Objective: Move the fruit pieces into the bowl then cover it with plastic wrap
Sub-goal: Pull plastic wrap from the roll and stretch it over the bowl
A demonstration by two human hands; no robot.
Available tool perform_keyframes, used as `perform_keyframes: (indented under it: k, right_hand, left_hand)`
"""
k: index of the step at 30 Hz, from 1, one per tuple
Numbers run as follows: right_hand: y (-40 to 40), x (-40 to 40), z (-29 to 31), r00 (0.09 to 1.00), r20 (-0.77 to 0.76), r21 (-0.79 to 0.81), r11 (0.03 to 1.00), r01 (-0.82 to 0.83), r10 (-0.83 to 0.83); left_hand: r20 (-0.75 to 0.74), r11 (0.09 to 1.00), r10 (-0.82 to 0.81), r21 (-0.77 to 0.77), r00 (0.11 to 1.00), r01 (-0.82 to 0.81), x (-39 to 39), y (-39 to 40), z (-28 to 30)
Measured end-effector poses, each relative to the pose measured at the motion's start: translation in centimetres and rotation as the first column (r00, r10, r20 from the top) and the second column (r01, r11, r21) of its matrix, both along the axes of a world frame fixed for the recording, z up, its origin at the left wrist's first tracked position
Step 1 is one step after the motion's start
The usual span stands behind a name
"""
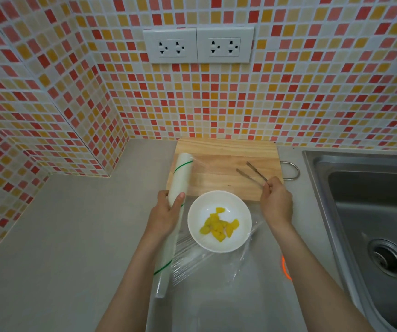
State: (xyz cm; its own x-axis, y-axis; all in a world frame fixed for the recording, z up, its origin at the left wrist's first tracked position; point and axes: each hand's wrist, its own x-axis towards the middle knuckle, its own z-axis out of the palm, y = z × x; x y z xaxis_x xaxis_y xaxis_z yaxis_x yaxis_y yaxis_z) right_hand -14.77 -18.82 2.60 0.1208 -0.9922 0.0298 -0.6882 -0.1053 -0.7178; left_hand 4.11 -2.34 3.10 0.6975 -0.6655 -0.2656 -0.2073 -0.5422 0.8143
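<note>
A white bowl (196, 209) stands on the grey counter just in front of a wooden cutting board (226, 150). Several yellow fruit pieces (219, 227) lie inside it. My left hand (165, 213) grips a long roll of plastic wrap (180, 176) to the left of the bowl. A clear sheet of film (216, 262) runs from the roll across and over the bowl to my right hand (276, 203), which pinches the film's edge at the bowl's right. The film is wrinkled along its near side.
Metal tongs (252, 172) lie on the cutting board's right part, under the film, close to my right fingers. A steel sink (369, 212) fills the right side. An orange object (286, 269) shows beside my right forearm. Tiled walls with sockets (198, 45) stand behind and to the left.
</note>
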Motion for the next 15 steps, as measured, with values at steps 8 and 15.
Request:
perform_keyframes:
  k: [8,15]
  right_hand:
    - [0.6,0.4,-2.3,0.999,-0.032,0.016,1.000,-0.014,0.014]
    - [1.2,0.8,-3.0,0.968,-0.157,-0.011,0.979,-0.202,0.198]
  left_hand:
    - [0.226,0.990,0.006,0.135,0.974,-0.038,-0.3,-0.3,-2.1]
    - [0.361,0.970,0.035,0.210,0.932,-0.118,-1.9,-0.8,-2.6]
